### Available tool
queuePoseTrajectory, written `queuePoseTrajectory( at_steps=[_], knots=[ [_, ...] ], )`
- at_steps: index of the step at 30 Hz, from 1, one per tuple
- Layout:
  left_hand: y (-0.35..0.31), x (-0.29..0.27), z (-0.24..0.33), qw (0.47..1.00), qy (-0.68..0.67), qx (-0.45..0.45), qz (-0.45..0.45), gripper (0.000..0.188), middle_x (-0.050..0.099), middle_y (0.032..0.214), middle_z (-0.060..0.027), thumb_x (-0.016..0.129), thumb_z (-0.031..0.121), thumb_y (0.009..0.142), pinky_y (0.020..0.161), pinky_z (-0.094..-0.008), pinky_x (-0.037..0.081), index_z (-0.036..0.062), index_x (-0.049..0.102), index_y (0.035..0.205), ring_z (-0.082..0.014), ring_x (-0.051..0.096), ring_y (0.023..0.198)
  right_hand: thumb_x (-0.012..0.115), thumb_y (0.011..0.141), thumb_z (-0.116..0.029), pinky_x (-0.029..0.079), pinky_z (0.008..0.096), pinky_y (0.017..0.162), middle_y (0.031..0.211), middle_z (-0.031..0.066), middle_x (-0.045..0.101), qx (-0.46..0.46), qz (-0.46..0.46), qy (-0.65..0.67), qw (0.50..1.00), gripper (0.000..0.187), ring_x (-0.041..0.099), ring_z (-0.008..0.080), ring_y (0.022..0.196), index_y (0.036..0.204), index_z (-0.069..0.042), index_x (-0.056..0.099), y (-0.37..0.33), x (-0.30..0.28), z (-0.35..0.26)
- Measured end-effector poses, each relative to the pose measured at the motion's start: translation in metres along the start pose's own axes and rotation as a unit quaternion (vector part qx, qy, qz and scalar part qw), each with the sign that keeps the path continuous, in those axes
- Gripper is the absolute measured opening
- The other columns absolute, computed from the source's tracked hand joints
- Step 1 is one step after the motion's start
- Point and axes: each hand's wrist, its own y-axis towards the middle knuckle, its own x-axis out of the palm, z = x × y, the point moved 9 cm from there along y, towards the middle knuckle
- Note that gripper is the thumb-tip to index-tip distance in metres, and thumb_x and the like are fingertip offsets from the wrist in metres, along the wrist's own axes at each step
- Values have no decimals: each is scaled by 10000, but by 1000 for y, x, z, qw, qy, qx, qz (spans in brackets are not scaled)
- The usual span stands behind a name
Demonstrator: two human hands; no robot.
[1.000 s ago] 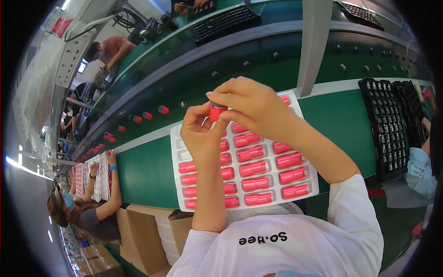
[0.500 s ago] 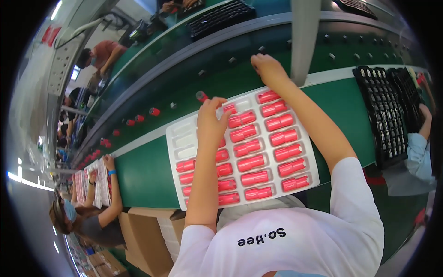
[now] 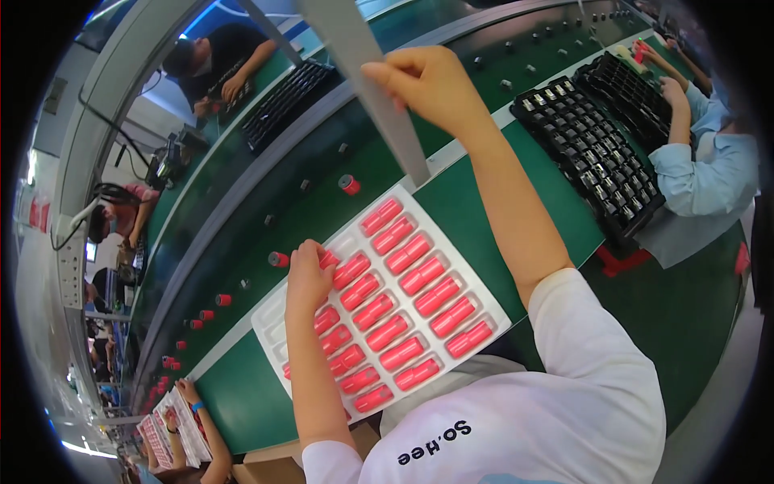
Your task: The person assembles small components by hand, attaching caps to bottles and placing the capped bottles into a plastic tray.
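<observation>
A white moulded tray [image 3: 504, 310] lies tilted on the green bench before me, its slots largely filled with glossy pink tubes [image 3: 419, 274]. My left hand [image 3: 309, 278] is over the tray's far left part, fingers closed on a pink tube [image 3: 328, 260] at the end of a row. Beside that hand, several slots are bare. My right hand [image 3: 435, 85] is raised in front of a grey metal post [image 3: 367, 77], beyond the tray. Its fingers are curled and pressed together; whatever they may hold is hidden.
A green conveyor beyond the tray carries upright pink tubes [image 3: 348, 185] and small metal pieces [image 3: 344, 149]. A black tray of metal parts [image 3: 592, 153] stands at the right, beside a co-worker in light blue [image 3: 701, 169]. Another co-worker's arm [image 3: 205, 427] is at lower left.
The view has swung, so the tray appears turned and lower left. My right hand has moved from over the conveyor to before the post. My left fingers have closed in on the tube.
</observation>
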Motion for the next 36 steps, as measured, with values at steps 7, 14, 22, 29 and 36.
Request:
queuePoseTrajectory(
  at_steps=[7,14,22,29,36],
  knots=[
    [-19,-11,-2,993,-14,115,12,318,538,1092,-225,615,92,810,932,-459,396,18,523,1105,-417,491,1053,573,865,-270,456,535,802,1130,212,553,37,171,-441,880,227,525,416,1057,992,-89,619,5,-6,172],
    [-27,-3,23,901,-426,83,-11,386,491,1009,-25,615,3,838,812,-244,408,76,456,1183,-113,506,958,605,804,-110,496,466,750,976,187,532,228,82,-296,924,114,586,357,878,910,-67,610,-31,-24,249],
    [-81,-58,72,846,-526,-48,74,172,585,1012,-33,616,125,919,784,-263,435,72,551,1069,-134,526,883,689,807,-92,456,278,692,869,25,536,-60,205,190,958,247,538,131,785,964,-72,498,5,-66,21],
    [-76,-53,81,636,-765,40,90,413,552,1135,-62,660,230,897,877,-284,454,58,480,1227,-146,549,1020,706,808,-67,468,257,794,931,44,580,-98,-150,298,937,205,566,126,888,963,-39,575,-40,8,-110],
    [-70,-53,99,515,-850,95,56,358,577,1149,-99,606,175,937,954,-331,502,65,429,1228,-184,610,1051,638,840,4,493,252,818,995,77,558,-35,-289,336,896,72,586,132,914,912,8,629,-69,106,-97]
  ],
)
